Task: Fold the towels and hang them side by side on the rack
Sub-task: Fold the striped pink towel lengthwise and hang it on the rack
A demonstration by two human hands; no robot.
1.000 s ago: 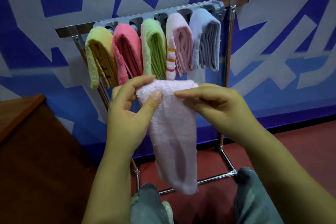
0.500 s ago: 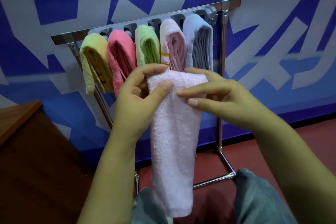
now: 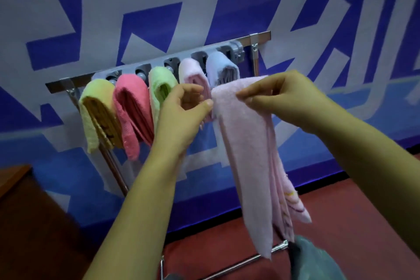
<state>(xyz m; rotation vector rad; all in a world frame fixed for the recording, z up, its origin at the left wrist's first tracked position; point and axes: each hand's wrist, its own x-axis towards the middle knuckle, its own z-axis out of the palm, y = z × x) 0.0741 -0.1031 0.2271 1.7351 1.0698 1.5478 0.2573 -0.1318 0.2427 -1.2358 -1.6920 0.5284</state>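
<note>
Head view: right fingers (image 3: 246, 96) pinch the fluffy folded pink towel (image 3: 245, 143); left fingers (image 3: 187, 88) grip unclear

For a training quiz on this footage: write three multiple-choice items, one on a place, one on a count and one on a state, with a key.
1. Where on the rack does the yellow towel hang?
A. left end
B. middle
C. right end

2. How many towels hang on the rack?
A. three
B. five
C. seven

3. How is the pale pink towel at the right hand?
A. pinched at its top, hanging down folded
B. lying on the floor
C. rolled into a ball

Key:
1 A: it is leftmost in the row.
2 B: five folded towels show side by side.
3 A: the fingers pinch its top edge and its layers hang below.
</note>
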